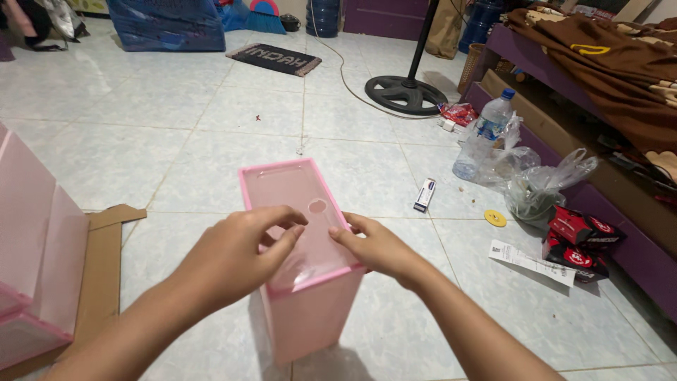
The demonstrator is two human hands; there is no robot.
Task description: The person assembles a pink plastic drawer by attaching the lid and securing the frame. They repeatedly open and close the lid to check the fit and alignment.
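Note:
A pink translucent plastic box [305, 310] stands upright on the tiled floor in front of me, with a flat clear pink panel [293, 194] on top that has a small round hole. My left hand [236, 257] rests on the panel's left side, thumb and fingers pinched close together over it. My right hand [374, 247] grips the box's right top edge with its fingertips on the panel.
A pink plastic unit [32, 247] stands at the left on flattened cardboard [99, 268]. At right lie a water bottle [483, 134], plastic bags [539, 187], red packets [582, 240], a paper slip [529, 262], a small white box [424, 195] and a purple bed frame [635, 247]. A fan base [405, 93] and cord lie ahead.

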